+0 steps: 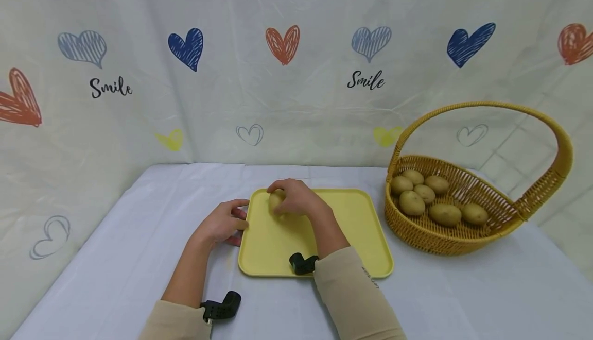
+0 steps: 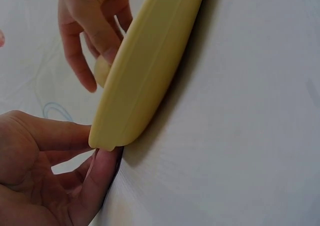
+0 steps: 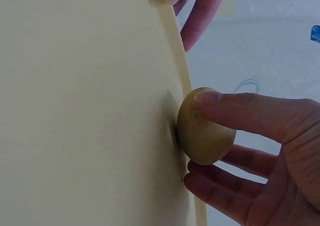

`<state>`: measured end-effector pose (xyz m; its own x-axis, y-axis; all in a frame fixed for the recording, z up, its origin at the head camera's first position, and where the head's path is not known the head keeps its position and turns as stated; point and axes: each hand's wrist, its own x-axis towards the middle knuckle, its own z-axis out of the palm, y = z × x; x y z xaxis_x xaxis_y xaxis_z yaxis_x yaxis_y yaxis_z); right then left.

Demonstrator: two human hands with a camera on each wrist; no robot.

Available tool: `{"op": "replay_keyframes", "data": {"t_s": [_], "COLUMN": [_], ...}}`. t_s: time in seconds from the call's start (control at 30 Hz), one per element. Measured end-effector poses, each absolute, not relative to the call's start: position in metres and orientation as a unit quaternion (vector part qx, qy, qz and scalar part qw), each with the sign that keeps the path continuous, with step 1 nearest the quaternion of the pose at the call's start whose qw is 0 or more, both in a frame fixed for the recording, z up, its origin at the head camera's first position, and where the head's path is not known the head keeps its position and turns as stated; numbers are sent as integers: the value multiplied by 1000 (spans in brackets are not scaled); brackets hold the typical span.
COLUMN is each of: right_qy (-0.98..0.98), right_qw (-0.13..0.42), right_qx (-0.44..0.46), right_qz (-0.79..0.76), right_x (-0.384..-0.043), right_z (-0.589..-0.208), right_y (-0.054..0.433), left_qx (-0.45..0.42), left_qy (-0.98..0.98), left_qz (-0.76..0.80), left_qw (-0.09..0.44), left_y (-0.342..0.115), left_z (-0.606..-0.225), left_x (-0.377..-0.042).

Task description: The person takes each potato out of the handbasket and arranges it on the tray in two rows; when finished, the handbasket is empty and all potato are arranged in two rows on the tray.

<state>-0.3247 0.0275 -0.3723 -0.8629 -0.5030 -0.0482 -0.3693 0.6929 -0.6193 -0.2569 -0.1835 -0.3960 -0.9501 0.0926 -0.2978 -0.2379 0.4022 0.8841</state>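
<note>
A yellow rectangular tray (image 1: 273,250) lies on the white-covered table in the head view. My left hand (image 1: 221,223) pinches the tray's left edge, with a finger and thumb at its rim in the left wrist view. Over the tray's far left corner, my right hand (image 1: 303,200) holds a potato (image 1: 275,202). The right wrist view shows this light brown potato (image 3: 206,136) between the thumb and the fingers, close against the tray surface. Several fingertips of the right hand reach round its lower side.
To the right of the tray stands a wicker basket (image 1: 433,239) with a tall arched handle (image 1: 486,104). Several potatoes (image 1: 445,215) lie in it, mostly toward its left. A white curtain (image 1: 315,103) printed with hearts hangs behind the table.
</note>
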Motion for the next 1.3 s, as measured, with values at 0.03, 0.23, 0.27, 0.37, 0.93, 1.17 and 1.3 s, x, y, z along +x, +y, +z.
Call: {"op": "replay_keyframes", "data": {"t_s": [0.03, 0.23, 0.27, 0.37, 0.93, 1.17, 1.3], "right_qy": [913, 913, 912, 911, 885, 878, 873], "right_qw": [106, 90, 90, 94, 113, 100, 88], "right_qx": [-240, -253, -255, -253, -242, -248, -250], "right_qz": [-312, -307, -308, -312, -382, -397, -410], "right_x": [-324, -326, -326, -326, -324, -325, -324], "right_z": [-373, -375, -375, -374, -367, -365, -362], "right_y": [27, 21, 20, 18, 33, 39, 44], "left_qx": [-44, -46, -46, -45, -49, -52, -48], "left_qy": [824, 823, 823, 823, 817, 817, 818], "left_qz": [544, 545, 545, 545, 553, 554, 553], "left_qw": [151, 151, 151, 152, 152, 151, 149], "left_y": [-183, -184, -184, -184, -183, -184, -183], "left_z": [-396, -397, -397, -397, -398, -400, -399], "left_x": [-257, -257, -257, -257, -258, -259, -259]}}
